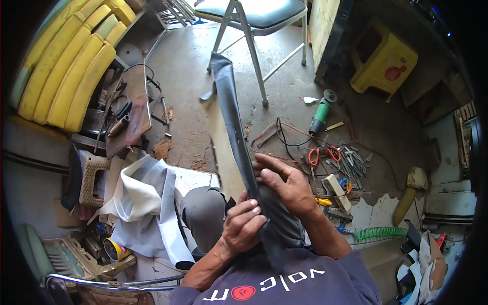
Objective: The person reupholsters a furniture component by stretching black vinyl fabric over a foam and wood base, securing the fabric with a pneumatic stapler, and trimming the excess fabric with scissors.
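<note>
A long panel lies lengthwise over my lap. Black vinyl (229, 101) is folded along its edge, and a beige face (219, 145) shows on the left side. The far end of the vinyl sticks up with a loose flap. My left hand (241, 223) is closed on the near part of the black strip, fingertips wrapped over it. To the right, my right hand (287, 185) has its fingers stretched out toward the strip, fingertips at its edge; whether they press on it I cannot tell. The panel's near end rests against my shirt.
Right of my knees lie a green angle grinder (321, 114), orange-handled scissors (324, 155), a pile of metal pieces (354, 161) and a mallet (412, 193). White sheet material (140, 193) is heaped at left, below yellow cushions (76, 71). A folding chair (254, 18) stands ahead.
</note>
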Tool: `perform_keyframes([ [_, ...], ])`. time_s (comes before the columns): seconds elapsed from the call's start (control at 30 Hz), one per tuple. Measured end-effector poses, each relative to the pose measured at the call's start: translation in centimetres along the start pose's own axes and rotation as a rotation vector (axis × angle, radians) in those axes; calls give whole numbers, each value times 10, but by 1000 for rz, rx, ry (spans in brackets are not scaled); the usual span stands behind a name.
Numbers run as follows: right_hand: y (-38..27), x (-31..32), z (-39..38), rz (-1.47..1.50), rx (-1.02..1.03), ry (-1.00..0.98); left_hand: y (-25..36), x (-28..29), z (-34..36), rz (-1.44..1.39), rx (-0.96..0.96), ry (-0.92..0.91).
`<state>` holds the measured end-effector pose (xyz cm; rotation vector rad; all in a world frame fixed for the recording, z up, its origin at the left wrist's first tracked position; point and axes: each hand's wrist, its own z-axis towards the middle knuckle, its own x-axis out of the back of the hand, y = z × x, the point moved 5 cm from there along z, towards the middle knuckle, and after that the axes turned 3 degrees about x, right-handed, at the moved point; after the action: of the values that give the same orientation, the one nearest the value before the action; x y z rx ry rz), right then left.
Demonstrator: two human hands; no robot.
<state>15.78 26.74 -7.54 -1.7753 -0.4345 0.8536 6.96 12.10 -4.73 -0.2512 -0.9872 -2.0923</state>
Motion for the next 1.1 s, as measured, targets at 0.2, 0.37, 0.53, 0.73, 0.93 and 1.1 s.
perform_keyframes([
  [0.2, -69, -48, 9, -761, 769, -52, -12, 109, 31, -658, 135, 342],
  [0.37, -127, -111, 27, -1133, 728, -632, -23, 175, 35, -1150, 116, 311],
  [0.53, -141, -146, 11, -1279, 722, -729, -31, 204, 45, -1218, 128, 40],
  [0.73, -142, -173, -9, -982, 574, -664, -75, 257, 84, -1023, 416, 24],
  [0.93, -34, -85, -14, -818, 187, -266, -144, 193, 54, -1309, 942, -23],
  [1.1, -41, -84, 0, 0, -48, -364, -83, 128, 95, -813, 723, -553],
])
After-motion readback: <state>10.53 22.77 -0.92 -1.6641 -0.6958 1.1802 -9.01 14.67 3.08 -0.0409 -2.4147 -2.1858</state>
